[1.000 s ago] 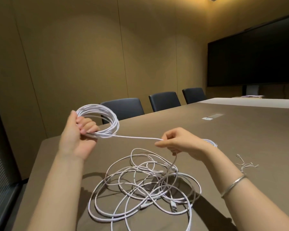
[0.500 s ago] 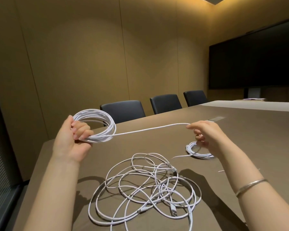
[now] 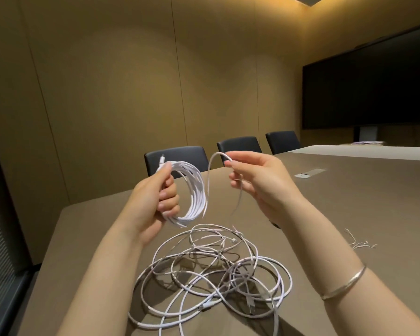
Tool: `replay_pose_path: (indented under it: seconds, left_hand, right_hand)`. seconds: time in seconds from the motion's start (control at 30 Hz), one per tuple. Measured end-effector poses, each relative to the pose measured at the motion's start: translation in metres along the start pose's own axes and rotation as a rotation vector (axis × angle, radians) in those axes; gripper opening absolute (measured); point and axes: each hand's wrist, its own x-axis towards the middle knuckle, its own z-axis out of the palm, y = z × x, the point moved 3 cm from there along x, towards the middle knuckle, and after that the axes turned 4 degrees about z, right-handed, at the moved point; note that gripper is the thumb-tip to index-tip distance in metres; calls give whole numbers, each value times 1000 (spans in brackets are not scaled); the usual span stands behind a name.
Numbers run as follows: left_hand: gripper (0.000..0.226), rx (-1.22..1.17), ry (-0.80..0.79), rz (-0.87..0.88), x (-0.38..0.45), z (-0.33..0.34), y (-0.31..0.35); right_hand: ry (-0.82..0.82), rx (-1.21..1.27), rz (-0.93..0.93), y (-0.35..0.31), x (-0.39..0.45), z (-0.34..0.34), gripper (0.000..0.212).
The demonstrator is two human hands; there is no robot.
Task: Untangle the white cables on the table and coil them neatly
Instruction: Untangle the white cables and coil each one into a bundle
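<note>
My left hand point(image 3: 155, 197) grips a coil of white cable point(image 3: 192, 190) held upright above the table, with a plug end sticking up past the thumb. From the coil a free strand point(image 3: 212, 163) arches up and over to my right hand point(image 3: 257, 183), which pinches it between thumb and fingertips; the strand then hangs down past the palm. Below both hands a tangle of white cables point(image 3: 214, 272) lies in loose overlapping loops on the brown table point(image 3: 349, 202). The small coil seen earlier is hidden behind my right arm.
A few thin white ties point(image 3: 359, 242) lie on the table at the right. Three dark chairs point(image 3: 177, 158) stand along the far edge. A power socket plate point(image 3: 309, 172) is set in the tabletop. A large black screen point(image 3: 374, 86) fills the right wall.
My right hand drew the strand out to the right, then swung it back towards the coil. The left hand turned the coil upright and lifted it. The camera tilted up.
</note>
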Motion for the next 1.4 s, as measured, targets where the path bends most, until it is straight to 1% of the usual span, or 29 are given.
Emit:
replay_pose_path:
  seconds: [0.17,0.23,0.3,0.33,0.4,0.5,0.57,0.63,0.7,0.8,0.9,0.93,1.0,1.1,1.23,1.33,1.37,1.4]
  left_hand:
    - [42,72,-35,17,-5,24,-8]
    - [43,72,-34,47,-7,31,-9]
    - [46,100,-5,87,-9,36,-9]
    - [46,107,9,103,-10,38,-9]
    - [39,89,26,112,-11,38,-9]
    - [39,61,67,74,-10,31,-8]
    - [42,30,86,59,-7,26,-9]
    - [47,-33,98,43,-3,20,-10]
    - [51,-153,103,51,1,16,-11]
    - [49,-343,101,67,4,9,-8]
    - [46,-485,117,55,6,3,-6]
    - [46,-540,120,49,7,1,-6]
    - [46,-641,102,23,7,-3,-6]
    - [44,-729,56,-3,5,-12,-4]
    - [42,-725,6,-35,2,-32,5]
    - [41,-627,-29,-66,0,-38,8]
    - [41,-595,-52,-82,0,-40,8]
    - [41,-587,-115,-119,2,-42,7]
  right_hand:
    - [-237,-42,-11,0,-15,34,47]
    - [-292,-71,-31,3,-22,42,46]
    - [-335,-89,-58,7,-29,51,38]
    - [-330,-110,-78,8,-32,54,33]
    - [-269,-122,-100,9,-34,57,28]
    - [-176,-95,-68,13,-33,55,38]
    - [-169,-156,-56,16,-34,55,43]
    - [-203,-211,-17,20,-34,58,45]
    - [-255,-271,25,22,-32,58,43]
    - [-335,-347,45,24,-26,53,33]
    - [-472,-496,41,29,-20,44,22]
    - [-519,-528,46,32,-19,41,22]
    - [-570,-584,63,37,-17,34,28]
    - [-601,-655,101,40,-12,20,38]
    - [-571,-628,159,43,-2,-5,40]
    - [-522,-654,195,47,5,-20,39]
    - [-508,-669,204,47,6,-24,41]
    - [-490,-679,215,47,7,-28,42]
